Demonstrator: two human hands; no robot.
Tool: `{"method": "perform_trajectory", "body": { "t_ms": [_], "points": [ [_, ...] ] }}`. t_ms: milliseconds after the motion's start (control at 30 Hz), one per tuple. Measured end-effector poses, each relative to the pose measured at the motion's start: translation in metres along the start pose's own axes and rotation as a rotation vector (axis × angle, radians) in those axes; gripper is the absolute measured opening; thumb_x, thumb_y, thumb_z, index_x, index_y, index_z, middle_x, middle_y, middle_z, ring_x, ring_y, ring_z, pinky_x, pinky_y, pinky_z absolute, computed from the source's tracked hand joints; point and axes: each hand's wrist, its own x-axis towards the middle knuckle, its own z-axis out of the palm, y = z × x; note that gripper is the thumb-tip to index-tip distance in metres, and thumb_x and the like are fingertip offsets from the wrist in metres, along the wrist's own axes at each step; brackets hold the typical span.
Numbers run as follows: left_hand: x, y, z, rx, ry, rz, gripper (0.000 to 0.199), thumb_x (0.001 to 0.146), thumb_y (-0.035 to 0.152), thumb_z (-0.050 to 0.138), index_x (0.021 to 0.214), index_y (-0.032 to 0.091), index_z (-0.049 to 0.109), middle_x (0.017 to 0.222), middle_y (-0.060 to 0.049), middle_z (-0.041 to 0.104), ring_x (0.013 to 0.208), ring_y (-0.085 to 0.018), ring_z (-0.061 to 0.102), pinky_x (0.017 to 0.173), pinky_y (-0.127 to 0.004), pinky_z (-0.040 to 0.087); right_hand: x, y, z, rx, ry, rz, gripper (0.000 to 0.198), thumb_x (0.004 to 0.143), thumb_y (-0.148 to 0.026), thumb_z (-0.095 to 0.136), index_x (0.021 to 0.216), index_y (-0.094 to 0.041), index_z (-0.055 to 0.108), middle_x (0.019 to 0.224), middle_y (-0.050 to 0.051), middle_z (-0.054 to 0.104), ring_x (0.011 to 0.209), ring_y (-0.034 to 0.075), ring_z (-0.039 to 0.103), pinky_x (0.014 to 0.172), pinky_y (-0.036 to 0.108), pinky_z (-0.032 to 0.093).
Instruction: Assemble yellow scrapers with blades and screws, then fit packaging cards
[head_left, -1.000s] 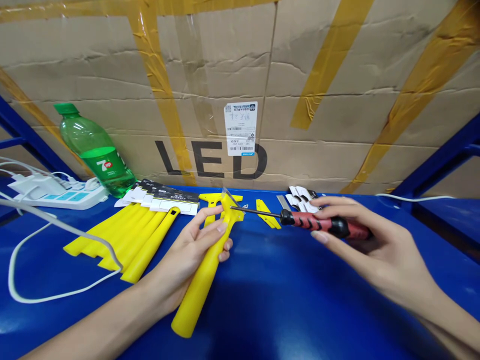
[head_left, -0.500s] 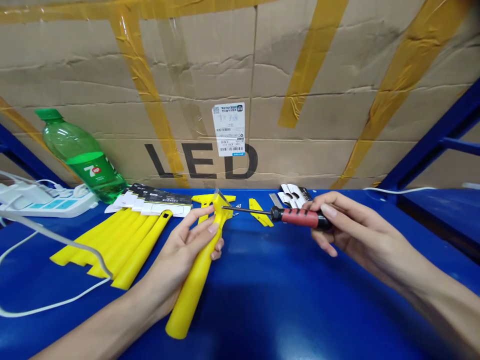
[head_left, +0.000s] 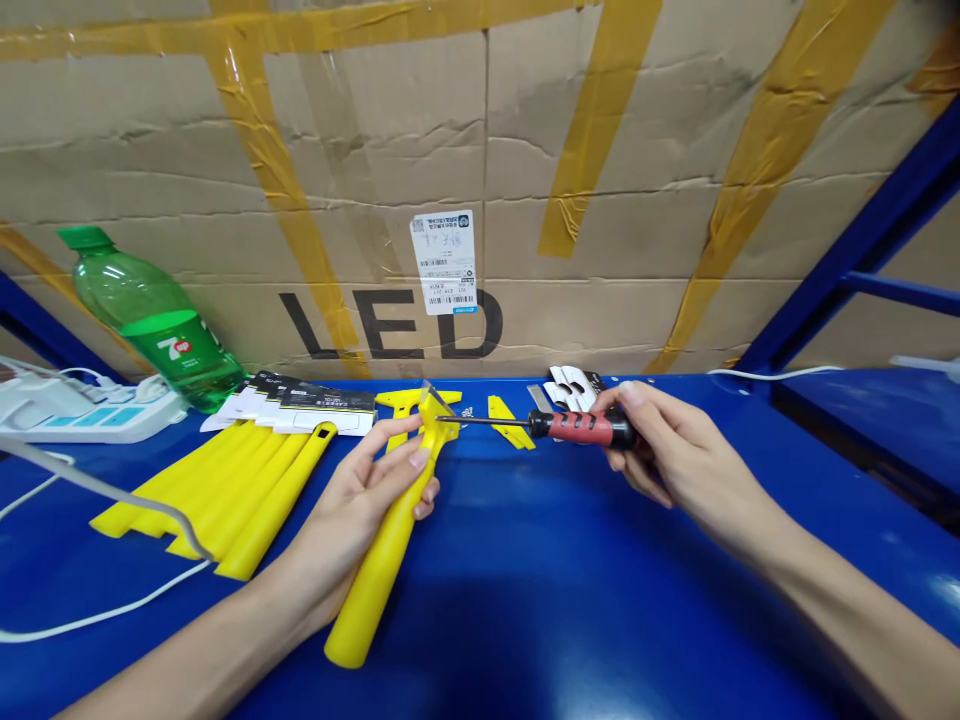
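A yellow scraper [head_left: 375, 575] with a long round handle is gripped near its head by my left hand [head_left: 367, 500]. A clear or metal blade edge shows at its top. My right hand [head_left: 667, 445] is closed on the back end of a red and black screwdriver [head_left: 581, 427]. The screwdriver lies level, and its shaft tip meets the side of the scraper's head. Behind the scraper, a yellow T-shaped scraper head [head_left: 397, 402] lies on the blue surface [head_left: 525, 580]. A separate yellow blade cover piece [head_left: 511, 422] and a small metal blade [head_left: 539, 398] lie to the right.
Several yellow handles [head_left: 247, 490] lie at left beside black and white packaging cards [head_left: 307, 400]. A green bottle [head_left: 161, 325] leans near a white power strip [head_left: 112, 410] with a looping cable [head_left: 112, 485]. Behind stands a taped cardboard box [head_left: 420, 130]. More cards [head_left: 571, 388] lie back right.
The whole view has shifted slightly. My right fingers have changed position around the screwdriver's handle end, while its tip stays at the scraper head. My left hold looks the same.
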Motion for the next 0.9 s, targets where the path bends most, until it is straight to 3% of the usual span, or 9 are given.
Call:
{"method": "perform_trajectory", "body": {
  "t_ms": [100,167,233,300,367,533,633,767,900],
  "points": [
    [0.0,-0.001,0.0,0.007,-0.003,-0.004,0.049,0.081,0.032,0.08,0.123,0.024,0.058,0.072,0.002,0.061,0.063,-0.011,0.054,0.06,-0.021,0.045,-0.001,-0.002,-0.003,0.051,-0.043,-0.006,0.033,0.095,-0.053,0.059,0.107,-0.022,0.058,0.085,0.002,0.066,0.059,0.012,0.061,0.052,0.024,0.049],
    [0.0,-0.001,0.0,0.02,0.001,0.0,0.048,0.082,0.032,0.079,0.124,0.024,0.057,0.07,0.002,0.06,0.063,-0.011,0.054,0.061,-0.022,0.045,-0.001,-0.003,-0.007,0.07,-0.096,-0.06,0.033,0.09,-0.044,0.07,0.112,-0.023,0.059,0.097,0.003,0.067,0.075,0.014,0.065,0.067,0.027,0.055],
    [0.0,-0.002,0.001,0.03,-0.009,-0.009,0.046,0.083,0.032,0.078,0.124,0.025,0.056,0.071,0.002,0.06,0.063,-0.011,0.054,0.061,-0.022,0.045,-0.001,-0.002,-0.009,0.027,-0.095,-0.109,0.03,0.091,-0.045,0.068,0.11,-0.023,0.058,0.081,0.0,0.065,0.062,0.011,0.06,0.058,0.024,0.051],
    [-0.001,-0.002,0.002,0.031,-0.022,-0.018,0.044,0.084,0.032,0.077,0.122,0.025,0.056,0.072,0.002,0.059,0.063,-0.01,0.054,0.061,-0.021,0.045,0.0,0.0,-0.009,-0.048,-0.024,-0.1,0.032,0.097,-0.053,0.055,0.103,-0.021,0.058,0.061,-0.004,0.056,0.042,0.008,0.048,0.041,0.021,0.038],
    [-0.002,-0.002,0.001,0.029,-0.031,-0.018,0.043,0.085,0.031,0.077,0.122,0.025,0.055,0.073,0.002,0.06,0.063,-0.01,0.054,0.061,-0.02,0.045,0.0,0.001,-0.008,-0.102,0.033,-0.061,0.04,0.099,-0.058,0.045,0.099,-0.02,0.057,0.059,-0.005,0.053,0.034,0.006,0.04,0.034,0.021,0.028],
    [-0.001,0.005,-0.002,0.015,-0.04,0.036,0.037,0.088,0.03,0.073,0.12,0.026,0.055,0.07,0.002,0.06,0.063,-0.009,0.052,0.062,-0.019,0.045,-0.003,-0.002,-0.005,0.027,-0.131,-0.101,0.033,0.093,-0.047,0.064,0.115,-0.023,0.056,0.083,0.002,0.064,0.064,0.015,0.062,0.058,0.03,0.052],
    [0.0,0.006,-0.002,0.021,-0.029,0.046,0.038,0.087,0.03,0.074,0.119,0.025,0.055,0.072,0.002,0.061,0.063,-0.01,0.053,0.063,-0.02,0.045,-0.005,-0.003,-0.002,-0.013,-0.095,-0.175,0.03,0.093,-0.043,0.066,0.113,-0.023,0.056,0.068,-0.003,0.059,0.054,0.013,0.056,0.053,0.027,0.048],
    [0.0,0.004,-0.001,0.026,-0.013,0.044,0.037,0.086,0.03,0.075,0.118,0.024,0.056,0.068,0.003,0.059,0.061,-0.009,0.051,0.061,-0.019,0.044,-0.007,-0.005,0.006,-0.096,0.032,-0.105,0.036,0.099,-0.057,0.047,0.102,-0.022,0.055,0.056,-0.005,0.053,0.034,0.008,0.041,0.034,0.022,0.027],
    [0.0,0.005,-0.004,0.033,0.012,0.061,0.039,0.085,0.03,0.076,0.118,0.025,0.056,0.074,0.002,0.062,0.062,-0.009,0.054,0.062,-0.02,0.046,-0.008,-0.007,0.006,-0.003,-0.093,-0.084,0.033,0.095,-0.05,0.06,0.114,-0.024,0.054,0.073,-0.001,0.06,0.053,0.013,0.057,0.049,0.027,0.046]
  ]
}}
